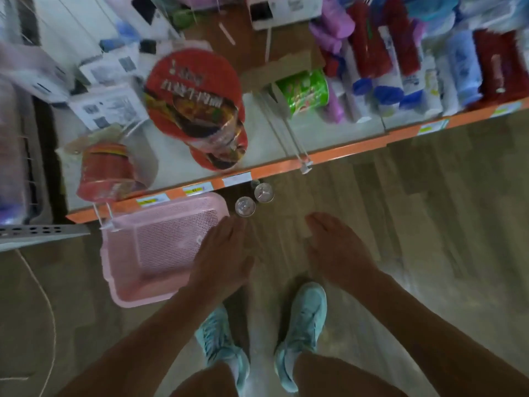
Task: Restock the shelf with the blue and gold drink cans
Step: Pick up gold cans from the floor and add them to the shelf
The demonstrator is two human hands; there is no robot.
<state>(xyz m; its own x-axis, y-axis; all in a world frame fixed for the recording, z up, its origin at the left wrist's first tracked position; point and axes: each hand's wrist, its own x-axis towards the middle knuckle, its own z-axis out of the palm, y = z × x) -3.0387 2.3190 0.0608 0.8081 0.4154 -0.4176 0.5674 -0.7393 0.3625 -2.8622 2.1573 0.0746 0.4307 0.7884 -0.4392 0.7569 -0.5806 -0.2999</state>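
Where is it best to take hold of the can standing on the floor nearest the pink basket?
Probably round its upper side wall, reaching down from above with the left hand: the can stands upright, lid up, with the pink basket and a second can close beside it.

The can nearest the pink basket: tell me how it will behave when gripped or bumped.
The can stands upright on the smooth wood floor, so a sideways bump would likely tip it and send it rolling. Its round metal top suggests stiff but slippery sides. Its weight cannot be judged: full or empty does not show.
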